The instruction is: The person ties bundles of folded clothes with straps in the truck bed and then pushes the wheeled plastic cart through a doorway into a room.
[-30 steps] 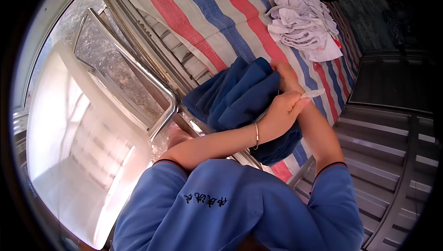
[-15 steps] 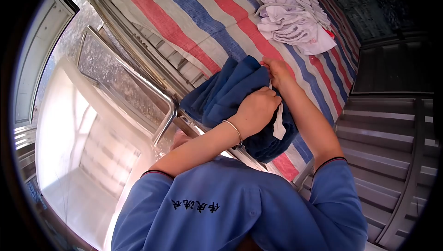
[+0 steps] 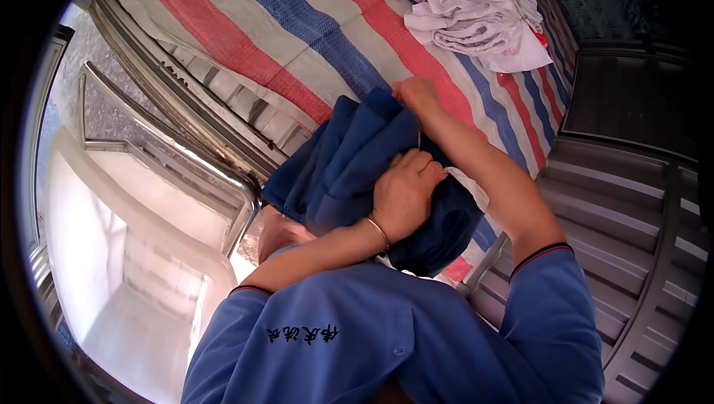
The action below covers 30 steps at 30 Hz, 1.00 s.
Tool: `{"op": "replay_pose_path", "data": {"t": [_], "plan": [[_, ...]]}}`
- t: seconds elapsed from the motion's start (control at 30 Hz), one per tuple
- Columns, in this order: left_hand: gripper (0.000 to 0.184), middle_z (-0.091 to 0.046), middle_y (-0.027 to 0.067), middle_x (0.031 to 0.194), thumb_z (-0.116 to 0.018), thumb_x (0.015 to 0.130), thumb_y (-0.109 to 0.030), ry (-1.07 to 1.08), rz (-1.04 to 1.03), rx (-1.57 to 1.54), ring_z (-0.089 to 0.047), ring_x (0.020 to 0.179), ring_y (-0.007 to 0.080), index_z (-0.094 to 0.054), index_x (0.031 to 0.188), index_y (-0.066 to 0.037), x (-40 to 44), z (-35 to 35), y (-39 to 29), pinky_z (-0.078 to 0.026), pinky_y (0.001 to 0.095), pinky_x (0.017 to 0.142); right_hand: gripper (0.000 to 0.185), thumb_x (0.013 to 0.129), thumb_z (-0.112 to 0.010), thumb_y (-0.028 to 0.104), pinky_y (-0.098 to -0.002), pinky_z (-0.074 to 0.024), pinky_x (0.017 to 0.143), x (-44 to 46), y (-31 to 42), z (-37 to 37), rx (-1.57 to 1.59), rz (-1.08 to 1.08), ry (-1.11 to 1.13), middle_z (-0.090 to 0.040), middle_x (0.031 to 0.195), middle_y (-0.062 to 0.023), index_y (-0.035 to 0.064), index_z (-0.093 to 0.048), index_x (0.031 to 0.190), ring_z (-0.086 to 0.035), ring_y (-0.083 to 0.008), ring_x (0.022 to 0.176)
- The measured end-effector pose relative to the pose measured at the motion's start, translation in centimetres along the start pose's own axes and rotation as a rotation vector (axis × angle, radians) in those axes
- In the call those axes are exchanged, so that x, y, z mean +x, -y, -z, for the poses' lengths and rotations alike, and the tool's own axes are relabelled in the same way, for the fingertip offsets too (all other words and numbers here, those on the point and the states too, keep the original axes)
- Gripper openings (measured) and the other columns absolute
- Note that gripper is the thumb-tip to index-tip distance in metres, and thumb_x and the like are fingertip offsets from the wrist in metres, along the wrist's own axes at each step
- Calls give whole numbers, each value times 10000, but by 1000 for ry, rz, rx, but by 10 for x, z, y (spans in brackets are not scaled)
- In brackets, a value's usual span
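A bundle of folded dark blue cloth lies in front of my body, its folds gathered side by side. My left hand, with a bracelet at the wrist, rests closed on the bundle and grips a white strip. The strip's loose tail hangs out on the right, and a thin pale part shows on the cloth between my hands. At the bundle's far edge, my right hand has its fingers pressed together; what they hold is hidden.
Red, blue and white striped sheeting lies under the bundle. Crumpled white cloths with a cord across them rest beyond it. A pale plastic chair and a bent metal tube frame stand left. Grey slatted metal is at the right.
My left hand has come down onto the bundle from beside the right forearm, and the strip's tail has shifted. The right hand has moved to the bundle's far edge. The view has also shifted.
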<state>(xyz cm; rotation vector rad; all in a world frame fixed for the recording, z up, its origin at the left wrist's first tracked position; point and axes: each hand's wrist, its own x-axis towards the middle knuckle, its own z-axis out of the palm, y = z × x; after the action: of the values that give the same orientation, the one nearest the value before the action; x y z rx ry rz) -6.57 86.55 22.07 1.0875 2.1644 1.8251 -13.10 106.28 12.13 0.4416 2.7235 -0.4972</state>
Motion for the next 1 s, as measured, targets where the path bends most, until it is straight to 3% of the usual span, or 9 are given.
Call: {"op": "replay_pose_path", "data": {"t": [0.2, 0.33, 0.43, 0.5, 0.57, 0.63, 0.73, 0.87, 1.0], "plan": [[74, -534, 124, 759, -611, 750, -23, -1, 65, -79, -546, 736, 326, -540, 770, -30, 14, -4, 18, -450, 409, 619, 43, 670, -650, 147, -398, -507, 610, 29, -10, -20, -517, 186, -92, -657, 721, -127, 136, -690, 679, -652, -279, 711], [79, -533, 137, 748, -609, 748, -14, 13, 43, -85, -550, 727, 341, -539, 781, -26, 17, -2, 18, -453, 417, 610, 75, 694, -644, 166, -418, -507, 604, 34, -16, -16, -454, 169, -44, -660, 740, -147, 118, -698, 676, -651, -312, 709], [52, -537, 146, 747, -590, 783, -10, -31, 1, -59, -551, 704, 351, -539, 779, -19, 10, 2, 11, -451, 413, 599, 115, 746, -636, 162, -397, -459, 492, 29, -18, -10, -415, 282, -239, -610, 606, -110, 66, -661, 685, -608, -270, 575], [50, -554, 137, 748, -570, 836, -24, -26, 40, -69, -560, 665, 325, -553, 790, -16, 2, 8, 5, -453, 376, 585, 174, 811, -609, 173, -302, -351, 402, -8, 30, 34, 1148, -665, -243, -483, 532, -28, 35, -587, 707, -472, -154, 464], [64, -559, 130, 742, -565, 855, -38, -60, 75, -80, -561, 651, 305, -564, 796, -15, -4, 19, -7, -452, 353, 582, 196, 846, -589, 192, -223, -247, 397, -51, 35, 66, 1520, -514, -216, -376, 561, 29, 39, -523, 743, -328, -70, 454], [97, -578, 98, 696, -568, 886, -71, -118, 125, -115, -573, 627, 232, -591, 807, -19, -11, 27, -15, -455, 299, 587, 205, 872, -575, 203, -212, -234, 402, -92, 52, 83, 1709, -536, -261, -390, 589, 30, 40, -522, 761, -310, -54, 460], [113, -559, 122, 661, -586, 864, -101, -154, 254, -180, -566, 624, 306, -582, 776, -29, -18, 37, -28, -451, 359, 549, 218, 916, -536, 209, -213, -235, 416, -167, 79, 101, 1926, -179, -51, -362, 586, 35, 46, -520, 773, -289, -54, 470], [49, -580, 112, 686, -588, 825, -79, -108, 90, 51, -578, 656, 317, -596, 803, -35, -18, 37, -31, -467, 378, 578, 251, 970, -462, 197, -208, -256, 457, -213, 121, 100, 1893, 247, -106, -357, 585, 23, 42, -501, 776, -288, -59, 496], [59, -582, 123, 695, -591, 775, -82, 59, -139, 132, -589, 700, 342, -591, 814, -38, -20, 29, -28, -483, 399, 605, 275, 974, -469, 207, -217, -292, 471, -218, 126, 90, 1752, 364, -145, -384, 603, 20, 29, -506, 768, -321, -56, 505]]}}
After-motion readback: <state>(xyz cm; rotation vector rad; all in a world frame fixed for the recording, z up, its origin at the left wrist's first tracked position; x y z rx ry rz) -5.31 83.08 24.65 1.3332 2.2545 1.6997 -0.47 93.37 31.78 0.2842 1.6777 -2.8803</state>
